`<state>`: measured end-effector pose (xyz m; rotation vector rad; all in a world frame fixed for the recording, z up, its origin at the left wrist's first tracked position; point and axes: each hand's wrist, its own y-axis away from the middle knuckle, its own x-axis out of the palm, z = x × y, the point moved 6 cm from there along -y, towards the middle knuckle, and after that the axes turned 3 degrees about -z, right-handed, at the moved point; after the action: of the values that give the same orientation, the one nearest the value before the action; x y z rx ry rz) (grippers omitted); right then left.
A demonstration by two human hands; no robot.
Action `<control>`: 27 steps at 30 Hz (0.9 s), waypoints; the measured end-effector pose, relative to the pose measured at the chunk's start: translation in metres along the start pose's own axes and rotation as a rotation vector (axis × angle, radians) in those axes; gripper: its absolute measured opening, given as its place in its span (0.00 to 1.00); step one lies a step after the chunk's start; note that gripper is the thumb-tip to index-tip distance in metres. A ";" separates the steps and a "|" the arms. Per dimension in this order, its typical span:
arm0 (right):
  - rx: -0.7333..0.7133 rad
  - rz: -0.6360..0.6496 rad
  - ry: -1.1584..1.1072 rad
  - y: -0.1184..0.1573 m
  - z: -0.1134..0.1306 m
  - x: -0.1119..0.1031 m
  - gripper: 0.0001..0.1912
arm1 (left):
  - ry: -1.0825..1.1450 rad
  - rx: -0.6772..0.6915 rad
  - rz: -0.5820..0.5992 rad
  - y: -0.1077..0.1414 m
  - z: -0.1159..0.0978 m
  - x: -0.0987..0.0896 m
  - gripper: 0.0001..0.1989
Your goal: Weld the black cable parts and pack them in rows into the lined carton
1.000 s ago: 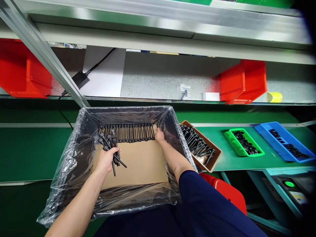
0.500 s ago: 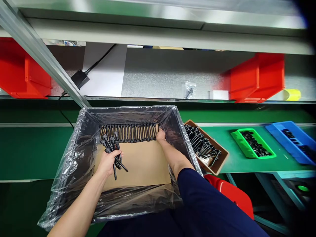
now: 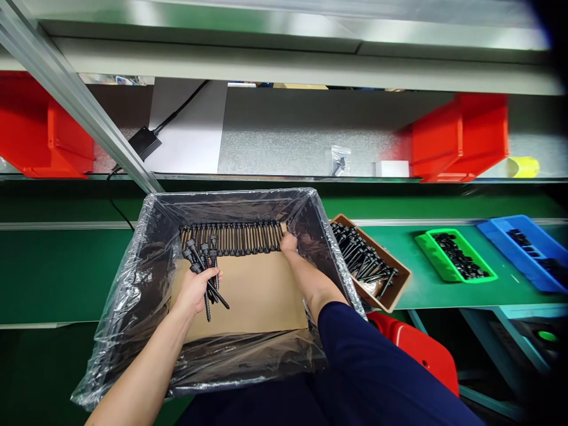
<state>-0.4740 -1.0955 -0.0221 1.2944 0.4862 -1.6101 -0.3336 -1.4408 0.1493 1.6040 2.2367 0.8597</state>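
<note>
Okay, green table (image 3: 57,278) runs out left and right of the fingers of both the left hand (image 3: 195,290) and the right hand (image 3: 289,242). Grey shelf (image 3: 275,130) is beyond and above the fingers. Plastic-lined dark bin (image 3: 122,284) surrounds both sets of fingers, clear liner folded over its rim. Brown cardboard sheet (image 3: 261,296) lies flat in that bin, beneath the left fingers. Red bin (image 3: 26,124) is beyond the left fingers and well to their left; second red bin (image 3: 481,139) is on the shelf, beyond the right fingers and well to their right. Blue tray (image 3: 544,239) is farthest right of the fingers, on the table. Brown box (image 3: 398,289) is right of the right fingers, just beside the lined bin, full of jumbled black parts. Green tray (image 3: 432,254) sits between brown box and blue tray. Row of black parts (image 3: 235,239) lies side by side just beyond the left fingers, ending at the right fingers. Right fingertips are hidden at that row's end; can't tell if pinched on anything. Left fingers are clamped around bundle of black parts (image 3: 205,249), wide heads pointing away, threaded shafts fanning below.
</note>
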 end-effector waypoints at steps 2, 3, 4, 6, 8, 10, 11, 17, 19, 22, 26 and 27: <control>-0.030 -0.045 -0.025 0.009 0.007 -0.008 0.19 | 0.013 0.001 -0.002 0.000 0.000 0.000 0.18; -0.066 -0.074 -0.063 0.016 0.014 -0.012 0.18 | 0.018 0.000 -0.003 0.000 0.000 0.000 0.18; -0.111 -0.090 -0.124 0.025 0.023 -0.015 0.18 | 0.021 0.000 -0.003 0.000 0.000 0.001 0.18; -0.206 -0.019 -0.332 0.048 0.048 -0.017 0.15 | 0.021 0.005 0.005 0.000 0.000 0.002 0.18; -0.265 0.256 -0.615 0.080 0.080 -0.010 0.11 | 0.020 0.004 0.008 0.000 0.001 0.003 0.18; -0.332 0.659 -0.892 0.125 0.119 -0.002 0.13 | 0.020 0.011 0.001 -0.001 0.002 0.004 0.18; -0.364 0.847 -1.001 0.150 0.137 -0.001 0.15 | 0.020 0.026 0.003 -0.002 0.002 0.004 0.19; -0.255 1.047 -1.201 0.228 0.176 -0.016 0.20 | 0.050 0.076 0.035 -0.006 0.007 0.006 0.20; -0.182 1.068 -1.225 0.231 0.174 -0.017 0.20 | 0.048 0.086 0.048 -0.006 0.007 0.007 0.20; -0.143 1.134 -1.230 0.221 0.168 -0.011 0.17 | 0.055 0.105 0.029 -0.004 0.003 0.006 0.19; -0.071 0.749 -1.071 0.164 0.135 0.002 0.09 | 0.112 0.071 -0.048 0.000 -0.001 0.003 0.18; -0.051 0.591 -0.959 0.145 0.121 0.002 0.07 | 0.116 0.067 -0.048 0.001 -0.002 0.003 0.18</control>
<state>-0.4113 -1.2559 0.0553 0.4299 -0.4134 -1.4695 -0.3346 -1.4382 0.1515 1.5600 2.3970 0.8951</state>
